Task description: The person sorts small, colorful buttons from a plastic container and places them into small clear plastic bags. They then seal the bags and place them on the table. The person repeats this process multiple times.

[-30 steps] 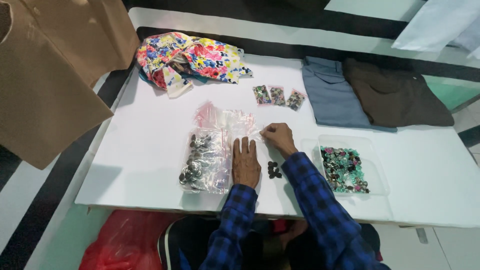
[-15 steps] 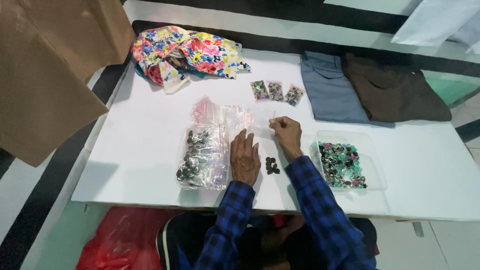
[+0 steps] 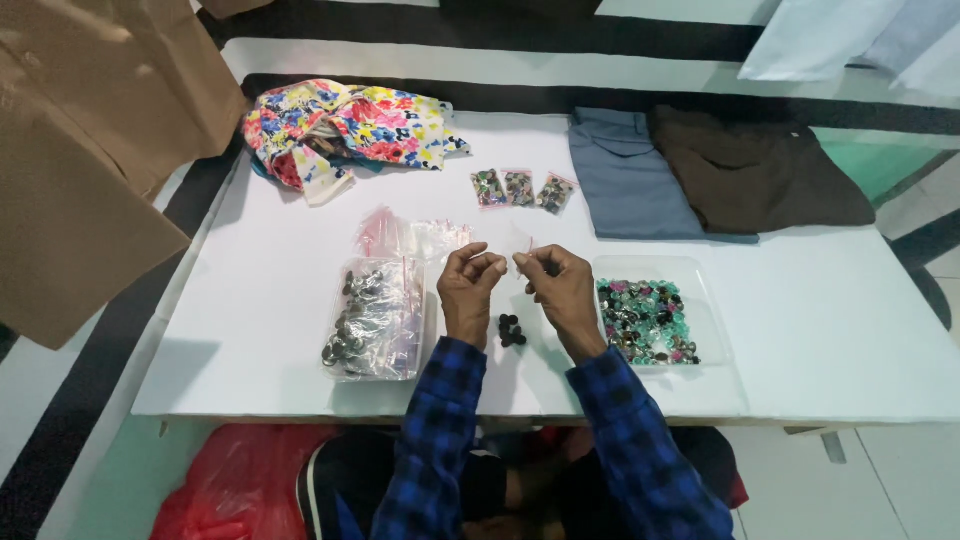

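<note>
Left hand [image 3: 470,290] and right hand [image 3: 560,290]: fingertips pinched together on one small clear bag [image 3: 512,252], held above the desk [image 3: 260,300]. Dark buttons [image 3: 511,330] below, between wrists. Button tray [image 3: 648,320] just right.

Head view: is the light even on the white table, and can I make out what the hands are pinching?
Head view: even, soft light on the white table, faint shadows beneath the hands; slight glare on the clear plastic tray of coloured buttons; the left hand and right hand pinch a small clear plastic bag, nearly invisible against the white.
</note>
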